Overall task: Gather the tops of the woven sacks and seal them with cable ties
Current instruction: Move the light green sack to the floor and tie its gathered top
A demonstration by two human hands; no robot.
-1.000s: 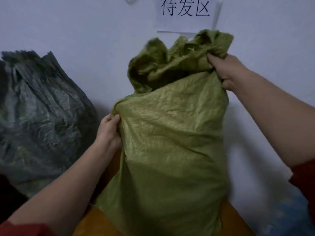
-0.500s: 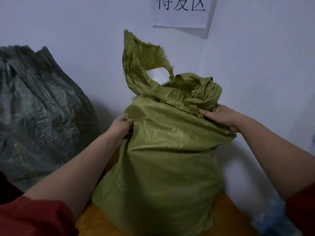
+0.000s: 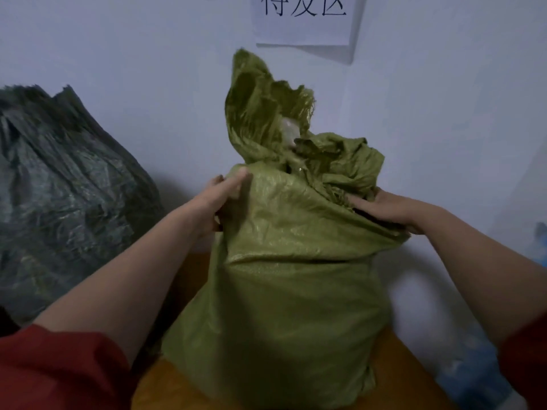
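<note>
Moved since 0.5 s ago: left hand [image 3: 220,196] up from the sack's side to its upper left shoulder; right hand [image 3: 381,208] little changed.

Item 1, green woven sack [image 3: 290,276]: stands on the orange-brown counter [image 3: 393,371], between the 2 hands, mouth not yet tied. 1 frayed flap rises above and beyond the left fingers; the rest of the top lies crumpled just beyond the right fingers [image 3: 359,201]. A pale object [image 3: 288,130] shows in the mouth; what it is cannot be told.

Left fingers: wrapped behind the shoulder fabric, thumb across the front, gripping it.

Right fingers: stretched nearly straight, pressing flat on the crumpled top; thumb hidden.

Item 2, dark grey-green sack [image 3: 65,187]: well left of the left fingers, against the wall [image 3: 148,54], top bunched.

Item 3, paper sign [image 3: 305,22]: on the wall above both sets of fingers, 3 characters partly cropped.

Item 4, red sleeves [image 3: 59,368]: on both forearms, nearer the camera than the fingers.
</note>
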